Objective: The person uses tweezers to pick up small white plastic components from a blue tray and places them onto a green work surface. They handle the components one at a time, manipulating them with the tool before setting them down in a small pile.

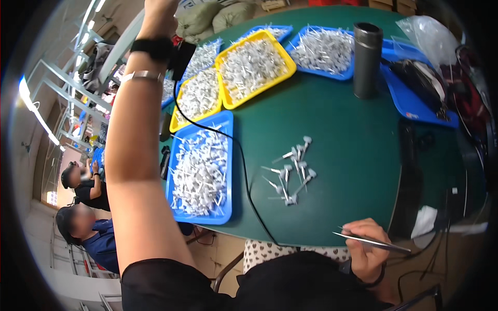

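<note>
Pinched in the fingers of my right hand (367,248) is a pair of metal tweezers (381,243), held at the table's near right edge. My left arm stretches up past the trays, and my left hand (161,14) is cut off by the top edge, its fingers out of sight. Several small grey-white parts with thin stems (292,171) lie loosely scattered on the green table (342,140). Left of them, a blue tray (229,155) is heaped with similar parts. The tweezers are apart from the scattered parts.
Two yellow trays (290,62) and more blue trays of parts stand farther back. A dark cylindrical bottle (367,62) stands at the right, beside a blue tray with a dark pouch (423,78). A black cable (244,160) crosses the table. Two people (85,228) sit at far left.
</note>
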Motion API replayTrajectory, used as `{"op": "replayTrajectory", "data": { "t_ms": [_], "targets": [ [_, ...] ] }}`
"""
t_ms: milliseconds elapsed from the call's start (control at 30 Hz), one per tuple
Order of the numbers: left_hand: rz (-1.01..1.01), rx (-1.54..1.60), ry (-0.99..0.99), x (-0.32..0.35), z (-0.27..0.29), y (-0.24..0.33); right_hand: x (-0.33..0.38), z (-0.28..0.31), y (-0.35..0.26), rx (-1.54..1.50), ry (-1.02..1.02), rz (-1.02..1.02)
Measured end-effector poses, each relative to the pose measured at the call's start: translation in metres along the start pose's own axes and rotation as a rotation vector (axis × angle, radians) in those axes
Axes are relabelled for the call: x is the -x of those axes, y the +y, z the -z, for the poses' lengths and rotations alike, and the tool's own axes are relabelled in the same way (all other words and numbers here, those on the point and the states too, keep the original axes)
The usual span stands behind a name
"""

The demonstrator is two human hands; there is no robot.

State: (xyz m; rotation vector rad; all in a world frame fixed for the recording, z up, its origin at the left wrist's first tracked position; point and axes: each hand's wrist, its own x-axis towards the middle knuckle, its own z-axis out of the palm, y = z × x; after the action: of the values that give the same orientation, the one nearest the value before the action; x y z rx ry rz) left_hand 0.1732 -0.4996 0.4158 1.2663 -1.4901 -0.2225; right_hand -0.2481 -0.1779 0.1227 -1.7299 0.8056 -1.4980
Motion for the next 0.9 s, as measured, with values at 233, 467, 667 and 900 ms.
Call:
{"op": "replayTrajectory", "data": {
  "t_ms": [233, 467, 667, 900],
  "targets": [
    [-0.113, -0.454, -0.76, 0.261, -0.032, 0.046, 0.027, 0.0, -0.03, 0.044, -0.02, 0.111],
    [-0.335, -0.701, -0.926, 0.406, -0.034, 0.022, 0.05, -0.013, -0.052, 0.046, -0.007, 0.212],
    [-0.367, -0.772, -0.726, 0.438, -0.068, 0.005, 0.072, -0.017, -0.07, 0.099, -0.027, 0.276],
    [-0.291, -0.693, -0.533, 0.448, -0.062, -0.013, 0.093, -0.016, -0.085, 0.16, -0.087, 0.339]
  ]
}}
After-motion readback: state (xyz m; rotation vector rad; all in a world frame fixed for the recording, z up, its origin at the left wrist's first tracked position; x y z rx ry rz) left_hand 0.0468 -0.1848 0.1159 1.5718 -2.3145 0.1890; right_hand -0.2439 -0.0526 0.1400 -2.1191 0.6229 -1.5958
